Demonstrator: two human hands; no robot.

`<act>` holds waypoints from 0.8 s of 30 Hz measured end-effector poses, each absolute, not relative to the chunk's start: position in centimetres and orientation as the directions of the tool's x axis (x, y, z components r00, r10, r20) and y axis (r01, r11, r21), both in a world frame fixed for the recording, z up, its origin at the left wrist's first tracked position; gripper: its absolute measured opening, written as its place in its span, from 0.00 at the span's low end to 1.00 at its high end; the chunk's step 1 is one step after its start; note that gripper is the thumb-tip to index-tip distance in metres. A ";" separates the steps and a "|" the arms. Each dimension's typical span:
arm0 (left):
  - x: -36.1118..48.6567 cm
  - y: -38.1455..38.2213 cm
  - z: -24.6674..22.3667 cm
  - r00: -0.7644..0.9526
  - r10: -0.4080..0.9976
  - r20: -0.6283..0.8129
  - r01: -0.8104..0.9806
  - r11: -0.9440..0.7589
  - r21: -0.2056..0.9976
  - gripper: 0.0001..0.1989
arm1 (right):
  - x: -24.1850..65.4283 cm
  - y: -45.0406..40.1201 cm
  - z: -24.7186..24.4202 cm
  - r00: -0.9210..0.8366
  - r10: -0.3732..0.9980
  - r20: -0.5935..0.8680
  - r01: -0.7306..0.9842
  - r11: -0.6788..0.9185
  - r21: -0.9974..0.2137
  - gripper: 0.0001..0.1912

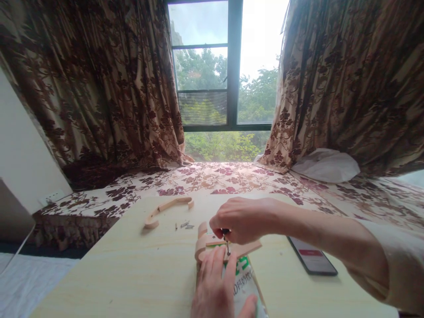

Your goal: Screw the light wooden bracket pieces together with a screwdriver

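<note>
My right hand point(236, 218) is closed round the dark handle of a screwdriver point(227, 244). Its metal shaft points down to a screw hole in a pale curved wooden piece point(200, 246). Beneath that wood lies a white carton with green print and dark characters point(247, 282). My left hand point(217, 282) rests over the carton, fingers stretched out and fingertips touching the wood near the screwdriver's tip. A second curved wooden piece point(170, 204), S-shaped with small holes, lies to the left. Several small metal screws point(187, 225) lie between it and the piece under my hands.
A phone point(313, 256) with a lit screen lies under my right forearm. The pale wood-look table point(126, 274) stands before a ledge covered in floral cloth point(215, 176). A white plastic bag point(326, 165) sits on the ledge at right, between patterned curtains and a window.
</note>
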State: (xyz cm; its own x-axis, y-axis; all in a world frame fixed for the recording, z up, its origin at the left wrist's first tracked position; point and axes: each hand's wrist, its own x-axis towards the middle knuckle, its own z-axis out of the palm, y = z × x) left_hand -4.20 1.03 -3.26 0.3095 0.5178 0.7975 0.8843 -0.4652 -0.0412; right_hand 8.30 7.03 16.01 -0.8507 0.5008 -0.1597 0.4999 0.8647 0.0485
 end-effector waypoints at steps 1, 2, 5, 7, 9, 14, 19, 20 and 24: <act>-4.2 0.9 -3.1 0.329 0.504 0.799 0.877 -0.476 -0.062 0.31 | 8.3 7.0 16.1 -0.849 0.503 -0.163 0.503 0.863 0.040 0.14; -4.2 0.9 -3.0 0.331 0.495 0.803 0.876 -0.477 -0.067 0.30 | 8.4 7.0 16.1 -0.845 0.508 -0.166 0.510 0.859 0.031 0.14; -4.1 0.7 -3.1 0.303 0.495 0.814 0.880 -0.472 -0.040 0.29 | 8.6 7.0 16.1 -0.838 0.521 -0.161 0.528 0.850 0.004 0.13; -4.0 0.7 -3.3 0.300 0.515 0.803 0.881 -0.472 -0.026 0.30 | 8.8 6.9 16.0 -0.844 0.515 -0.150 0.522 0.853 -0.006 0.13; -3.9 0.7 -3.5 0.309 0.534 0.787 0.883 -0.468 -0.029 0.31 | 9.0 6.9 16.0 -0.849 0.508 -0.144 0.515 0.857 -0.017 0.12; -4.3 0.7 -2.9 0.370 0.539 0.757 0.880 -0.465 -0.098 0.31 | 9.2 6.5 15.8 -0.844 0.520 -0.134 0.529 0.847 -0.048 0.13; -4.5 0.6 -1.9 0.421 0.514 0.748 0.860 -0.488 -0.148 0.30 | 9.4 6.8 15.9 -0.804 0.579 -0.136 0.589 0.807 -0.039 0.15; -4.4 0.6 -1.8 0.406 0.504 0.762 0.867 -0.477 -0.146 0.29 | 9.5 7.0 15.9 -0.794 0.590 -0.149 0.601 0.798 -0.042 0.16; -3.8 0.4 -1.8 0.380 0.479 0.791 0.882 -0.444 -0.155 0.29 | 10.2 7.9 15.8 -0.786 0.598 -0.158 0.615 0.782 -0.098 0.16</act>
State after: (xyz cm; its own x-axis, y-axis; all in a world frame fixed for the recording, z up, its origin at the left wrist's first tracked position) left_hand -3.82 0.45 -1.83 0.3799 0.4795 0.7911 0.8825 -0.4442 -0.1545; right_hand 10.21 7.91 15.75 -0.7859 0.5978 -0.1580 0.6149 0.7825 -0.0978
